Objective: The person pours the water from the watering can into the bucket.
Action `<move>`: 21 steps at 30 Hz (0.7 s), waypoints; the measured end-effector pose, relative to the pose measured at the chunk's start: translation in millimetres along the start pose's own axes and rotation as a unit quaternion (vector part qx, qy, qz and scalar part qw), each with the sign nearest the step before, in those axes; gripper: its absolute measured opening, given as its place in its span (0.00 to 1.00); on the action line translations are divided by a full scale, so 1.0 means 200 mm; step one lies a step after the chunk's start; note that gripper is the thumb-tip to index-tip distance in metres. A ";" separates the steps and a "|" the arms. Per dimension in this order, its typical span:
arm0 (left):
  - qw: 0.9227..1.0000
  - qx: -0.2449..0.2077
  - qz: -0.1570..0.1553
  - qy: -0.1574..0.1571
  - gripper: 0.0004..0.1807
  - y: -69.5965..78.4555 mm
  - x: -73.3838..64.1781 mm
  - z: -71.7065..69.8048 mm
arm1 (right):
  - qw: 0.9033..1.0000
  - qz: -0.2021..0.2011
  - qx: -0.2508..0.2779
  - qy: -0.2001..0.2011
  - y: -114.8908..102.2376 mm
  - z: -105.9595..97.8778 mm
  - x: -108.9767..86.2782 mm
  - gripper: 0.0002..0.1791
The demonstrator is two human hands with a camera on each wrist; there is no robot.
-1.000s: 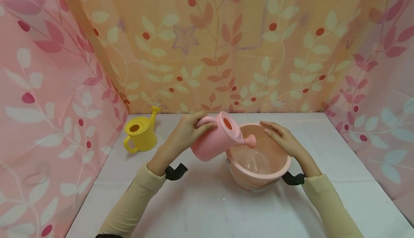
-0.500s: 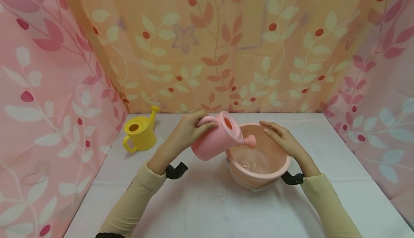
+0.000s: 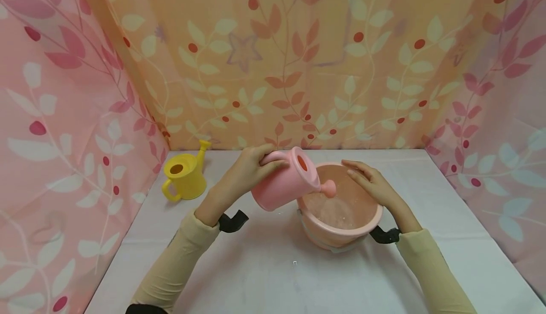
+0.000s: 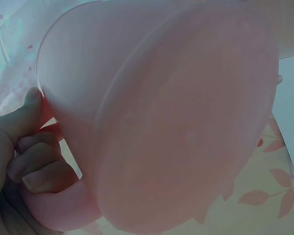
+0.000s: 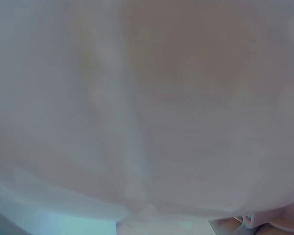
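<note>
My left hand [image 3: 251, 167] grips the handle of a pink toy watering can [image 3: 281, 183]. In the left wrist view, the curled fingers [image 4: 46, 169] loop through its handle. The can is held tilted, its round spout head over the inside of a pink basin [image 3: 341, 231]. Shallow water [image 3: 337, 212] with ripples shows in the basin. On the basin's right rim rests my right hand [image 3: 373, 186], its fingers fairly straight. The basin's wall [image 5: 196, 122] fills most of the right wrist view, blurred, and hides the right hand there.
A yellow toy watering can [image 3: 185, 176] stands at the back left of the white-covered table [image 3: 256, 276]. Patterned cloth walls [image 3: 273, 58] enclose the back and both sides. A small shiny drop [image 3: 295, 262] lies on the cloth in front of the basin.
The ripples and bubbles in the basin's water have shifted. Both hands, the tilted pink watering can and the basin stay nearly where they were.
</note>
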State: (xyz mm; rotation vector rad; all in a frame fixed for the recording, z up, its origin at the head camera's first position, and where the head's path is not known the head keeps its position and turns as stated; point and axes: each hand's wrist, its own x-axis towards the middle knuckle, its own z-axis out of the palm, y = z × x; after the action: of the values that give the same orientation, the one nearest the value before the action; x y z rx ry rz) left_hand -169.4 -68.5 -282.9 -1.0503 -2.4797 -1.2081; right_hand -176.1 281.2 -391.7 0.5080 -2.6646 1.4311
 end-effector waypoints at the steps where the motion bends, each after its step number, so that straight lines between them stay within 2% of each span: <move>1: 1.000 0.001 -0.002 -0.001 0.15 0.00 0.00 0.00 | 1.000 0.001 0.000 -0.001 0.00 0.00 0.00 0.23; 21: 0.999 0.023 -0.007 -0.023 0.16 0.03 0.04 -0.01 | 1.000 0.003 0.004 0.000 -0.01 0.00 -0.01 0.22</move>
State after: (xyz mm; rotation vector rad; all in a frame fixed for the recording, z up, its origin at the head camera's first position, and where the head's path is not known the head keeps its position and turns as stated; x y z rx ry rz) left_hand -171.2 -64.3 -274.8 -1.0634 -2.5407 -1.1363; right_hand -174.3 280.5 -390.0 0.4997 -2.6639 1.4428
